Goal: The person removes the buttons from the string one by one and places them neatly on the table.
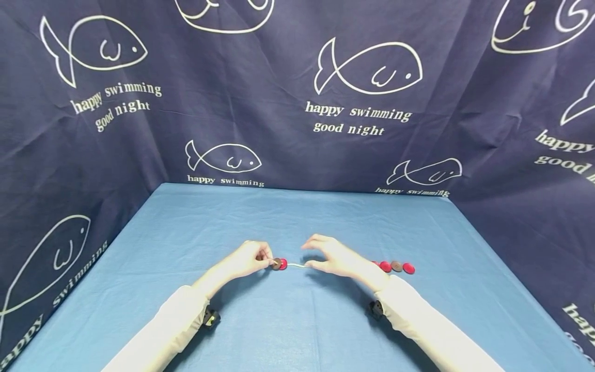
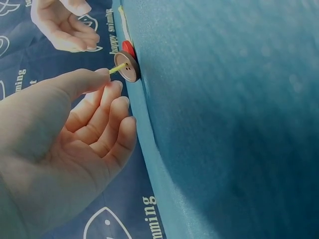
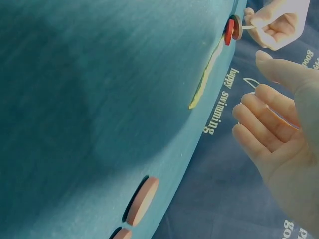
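My left hand (image 1: 249,257) pinches one end of a thin pale yellow cord (image 2: 117,68) between thumb and forefinger. Close to those fingertips, a brown button (image 2: 126,66) with small holes sits on the cord. Right behind it is a red button (image 1: 283,264), partly covered by the brown one in the left wrist view. From the red button the rest of the cord (image 3: 205,79) trails over the blue cloth toward the right. My right hand (image 1: 333,257) holds nothing; its fingers are apart and loosely bent, with the thumb near the cord's free end in the head view.
A row of red and brown buttons (image 1: 396,266) lies on the blue tablecloth (image 1: 288,320) beyond my right wrist, its left end partly hidden by the forearm. Dark blue curtains (image 1: 288,93) with fish drawings hang behind the table and at both sides.
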A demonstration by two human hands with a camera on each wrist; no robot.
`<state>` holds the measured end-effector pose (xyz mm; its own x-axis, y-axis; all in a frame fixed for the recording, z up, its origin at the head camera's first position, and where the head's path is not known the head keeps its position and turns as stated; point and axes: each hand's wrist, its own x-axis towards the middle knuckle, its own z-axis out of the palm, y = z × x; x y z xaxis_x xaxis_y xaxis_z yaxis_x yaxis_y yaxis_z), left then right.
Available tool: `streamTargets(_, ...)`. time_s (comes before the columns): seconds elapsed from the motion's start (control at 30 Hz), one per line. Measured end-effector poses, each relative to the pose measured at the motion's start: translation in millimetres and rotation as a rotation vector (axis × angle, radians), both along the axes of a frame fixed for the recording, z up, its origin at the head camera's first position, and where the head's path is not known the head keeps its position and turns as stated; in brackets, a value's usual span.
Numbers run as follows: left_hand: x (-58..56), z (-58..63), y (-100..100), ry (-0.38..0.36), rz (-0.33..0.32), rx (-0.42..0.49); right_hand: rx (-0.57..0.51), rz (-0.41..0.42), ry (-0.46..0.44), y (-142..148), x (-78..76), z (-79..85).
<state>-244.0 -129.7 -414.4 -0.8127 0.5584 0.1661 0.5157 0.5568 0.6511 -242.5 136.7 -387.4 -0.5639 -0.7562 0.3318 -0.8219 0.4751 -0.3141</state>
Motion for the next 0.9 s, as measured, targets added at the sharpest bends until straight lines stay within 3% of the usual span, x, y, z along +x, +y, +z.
streamTargets(0.9,-2.6,-0.4,-1.0,0.03,-0.01,-0.027,0.025,0.065,-0.046,-32.9,-8.2,-4.0)
